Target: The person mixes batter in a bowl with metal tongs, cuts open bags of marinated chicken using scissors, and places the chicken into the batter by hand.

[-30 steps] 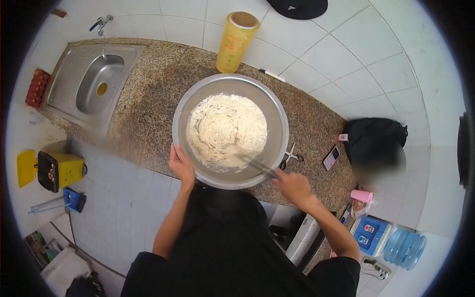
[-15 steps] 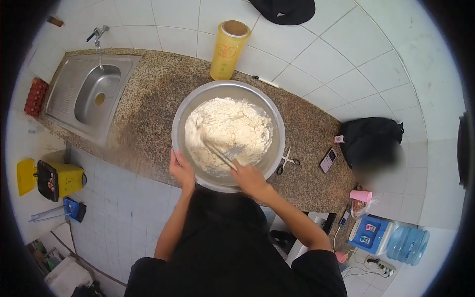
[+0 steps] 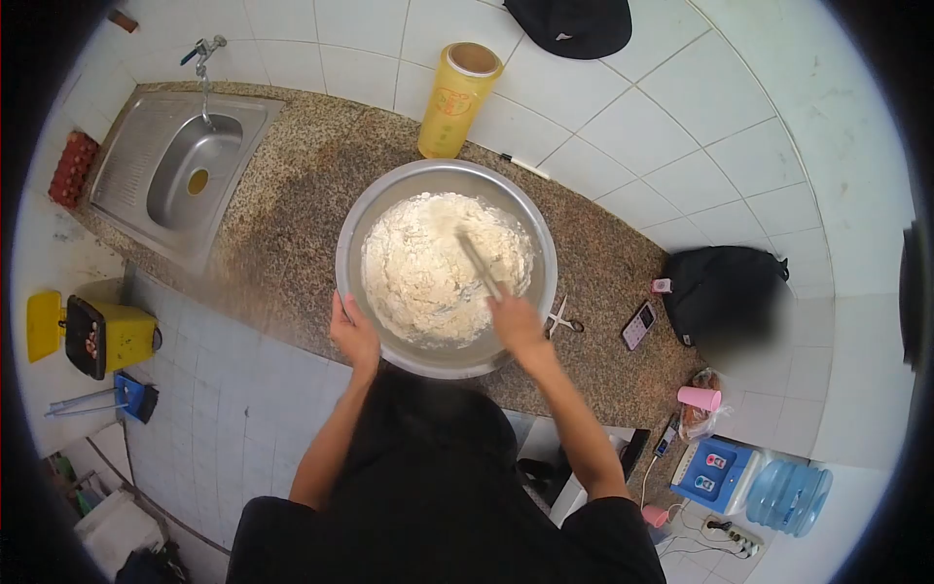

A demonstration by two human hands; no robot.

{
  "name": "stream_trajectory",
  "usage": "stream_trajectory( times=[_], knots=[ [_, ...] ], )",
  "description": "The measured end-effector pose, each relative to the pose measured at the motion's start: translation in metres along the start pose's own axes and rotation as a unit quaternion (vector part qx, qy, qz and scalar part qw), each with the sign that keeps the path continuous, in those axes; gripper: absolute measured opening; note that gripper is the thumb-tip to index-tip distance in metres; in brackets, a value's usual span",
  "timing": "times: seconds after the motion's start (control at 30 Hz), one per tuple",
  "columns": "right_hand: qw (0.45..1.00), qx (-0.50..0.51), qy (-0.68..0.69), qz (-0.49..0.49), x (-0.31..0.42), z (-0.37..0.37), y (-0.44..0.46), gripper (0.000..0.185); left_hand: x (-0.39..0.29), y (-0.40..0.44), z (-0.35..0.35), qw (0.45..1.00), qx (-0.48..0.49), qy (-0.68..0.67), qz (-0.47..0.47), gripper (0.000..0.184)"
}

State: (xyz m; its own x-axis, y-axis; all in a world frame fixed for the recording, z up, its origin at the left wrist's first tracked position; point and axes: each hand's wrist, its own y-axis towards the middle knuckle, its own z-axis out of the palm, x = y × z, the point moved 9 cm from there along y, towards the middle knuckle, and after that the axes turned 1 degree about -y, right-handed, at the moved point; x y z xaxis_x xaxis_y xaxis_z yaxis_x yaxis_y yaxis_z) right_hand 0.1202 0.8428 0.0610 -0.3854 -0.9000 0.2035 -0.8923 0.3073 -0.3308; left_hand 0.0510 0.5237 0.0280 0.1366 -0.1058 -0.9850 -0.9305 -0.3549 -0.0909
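Observation:
A large metal mixing bowl (image 3: pixel 348 234) stands on the granite counter, filled with a pale, crumbly flour mixture (image 3: pixel 418 263). My left hand (image 3: pixel 356 337) grips its rim at the lower left, thumb toward the inside and fingers around the outer wall. In my right hand (image 3: pixel 518 321), slightly blurred, is a long-handled metal utensil (image 3: pixel 477 261). It slants up and left across the mixture, and its far end is in the flour, so its head cannot be made out.
Behind the bowl stands a yellow cling film roll (image 3: pixel 455 107), with a marker (image 3: pixel 530 168) nearby. Scissors (image 3: pixel 562 319), a pink phone-like device (image 3: pixel 638 326) and a black bag (image 3: pixel 725 292) lie to the right. A steel sink (image 3: pixel 199 165) is at the left.
My right hand has moved right and slightly up, swinging the utensil from the left part of the mixture toward the upper middle. My left hand stays on the rim. The view has shifted slightly.

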Motion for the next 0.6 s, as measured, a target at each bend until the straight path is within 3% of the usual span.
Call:
stream_trajectory(
  times=[0.13,0.2,0.27,0.37,0.47,0.53,0.6],
  knots=[
    [0.993,0.058,-0.006,-0.101,0.047,-0.018,-0.045,0.038,0.007,0.000,0.000,1.000,-0.008,-0.003,0.010,0.043],
    [0.986,0.085,-0.023,-0.142,0.030,-0.040,-0.074,0.039,-0.002,0.000,-0.001,1.000,-0.004,0.001,-0.005,0.043],
    [0.975,0.153,-0.127,-0.098,-0.001,-0.063,-0.079,0.040,0.000,-0.001,-0.003,1.000,-0.007,-0.010,0.005,0.037],
    [0.976,0.107,-0.190,-0.005,-0.029,-0.097,-0.060,0.038,0.011,-0.003,-0.007,1.000,-0.011,0.022,0.020,0.036],
    [0.994,-0.010,-0.093,-0.057,-0.038,-0.040,-0.019,0.034,0.001,-0.009,-0.001,0.999,-0.009,-0.011,0.029,0.037],
    [0.999,0.043,0.008,0.020,0.004,-0.020,-0.011,0.033,-0.001,-0.014,0.002,0.999,-0.015,-0.026,0.030,0.039],
    [0.995,0.071,-0.020,-0.070,0.050,0.008,-0.032,0.034,0.003,-0.011,-0.002,0.999,-0.030,-0.005,0.032,0.043]
  ],
)
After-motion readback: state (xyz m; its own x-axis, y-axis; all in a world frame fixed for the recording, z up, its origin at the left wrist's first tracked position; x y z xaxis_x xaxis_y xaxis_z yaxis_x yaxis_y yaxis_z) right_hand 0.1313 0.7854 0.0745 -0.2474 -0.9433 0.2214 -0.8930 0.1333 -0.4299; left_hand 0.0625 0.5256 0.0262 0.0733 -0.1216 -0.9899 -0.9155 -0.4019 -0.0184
